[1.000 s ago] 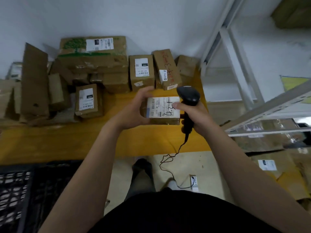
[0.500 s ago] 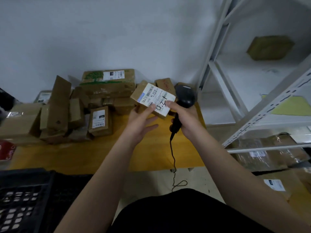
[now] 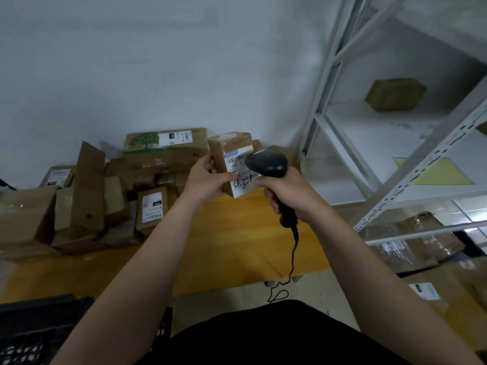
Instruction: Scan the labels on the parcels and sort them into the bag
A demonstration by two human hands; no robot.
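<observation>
Head view: yellow table, white wall; left fingers pinch parcel, right fingers grip scanner perhaps touching it.

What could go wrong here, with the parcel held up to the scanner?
The scanner sits close over the label, so the scan may fail. The left hand grips the parcel by one edge in mid-air; it could slip. The dangling cable might snag.

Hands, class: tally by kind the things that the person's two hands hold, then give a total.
cardboard parcel: 1, held by the left hand
barcode scanner: 1, gripped by the right hand
Total: 2
</observation>
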